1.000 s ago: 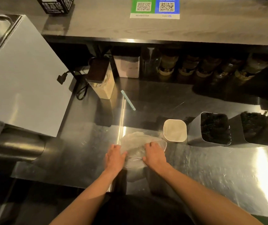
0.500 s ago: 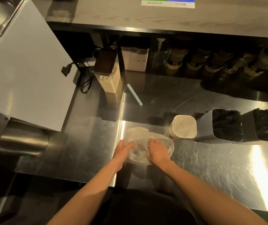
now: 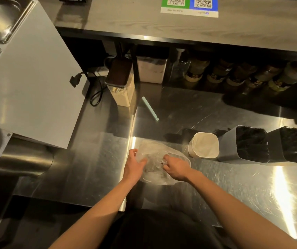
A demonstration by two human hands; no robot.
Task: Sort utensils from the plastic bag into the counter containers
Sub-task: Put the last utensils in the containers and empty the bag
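Observation:
A clear plastic bag point(image 3: 154, 153) lies on the steel counter point(image 3: 234, 186) near its front edge, with pale utensils faintly showing inside. My left hand point(image 3: 134, 167) holds the bag's left side, thumb and fingers round the film. My right hand point(image 3: 175, 168) pinches the bag's top with curled fingers. To the right stand a cream square container point(image 3: 205, 145) and two grey containers point(image 3: 248, 143) point(image 3: 295, 147) full of black utensils.
A pale green straw point(image 3: 150, 108) lies loose further back. A tall canister with a dark lid point(image 3: 121, 83) and a black cable point(image 3: 95, 87) stand at the back left. Jars point(image 3: 234, 74) line the shelf under the upper counter. A white appliance point(image 3: 27, 74) fills the left.
Both hands have shifted on the bag: the left moved to its left side, the right now pinches the top. The camera has moved closer and tilted.

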